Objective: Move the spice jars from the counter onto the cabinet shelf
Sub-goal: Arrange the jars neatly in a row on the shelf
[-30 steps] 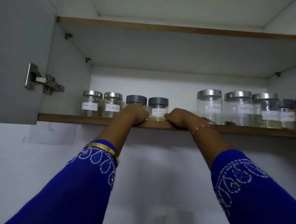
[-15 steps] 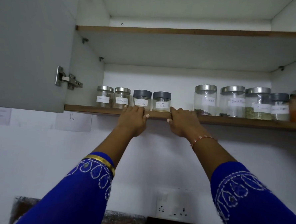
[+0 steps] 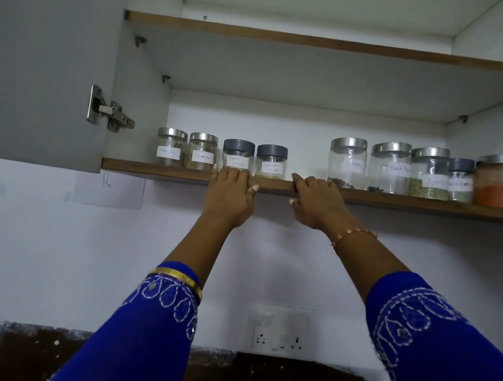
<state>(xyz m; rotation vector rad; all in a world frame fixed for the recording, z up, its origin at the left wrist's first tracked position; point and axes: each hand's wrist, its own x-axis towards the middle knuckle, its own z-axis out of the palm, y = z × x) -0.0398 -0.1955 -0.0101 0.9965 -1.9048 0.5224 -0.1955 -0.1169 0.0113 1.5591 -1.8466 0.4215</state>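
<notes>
Two small glass jars with grey lids stand on the wooden cabinet shelf [image 3: 420, 205]: the garam masala jar [image 3: 238, 153] and the coriander powder jar [image 3: 271, 162]. To their left stand two small silver-lidded jars [image 3: 171, 147] [image 3: 202, 151]. My left hand [image 3: 229, 193] rests on the shelf's front edge just below the garam masala jar, fingertips on the lip. My right hand [image 3: 314, 201] rests on the edge to the right of the coriander jar. Neither hand holds a jar.
Several larger labelled jars [image 3: 347, 163] fill the shelf's right side, ending in an orange-powder jar [image 3: 499, 183]. The grey cabinet door [image 3: 46, 66] stands open at left on its hinge [image 3: 109, 114]. A wall socket [image 3: 280, 330] and dark counter backsplash [image 3: 233, 371] lie below.
Both hands have drawn back from the two grey-lidded jars to the shelf's front edge. The view has pulled back, showing the socket and counter below.
</notes>
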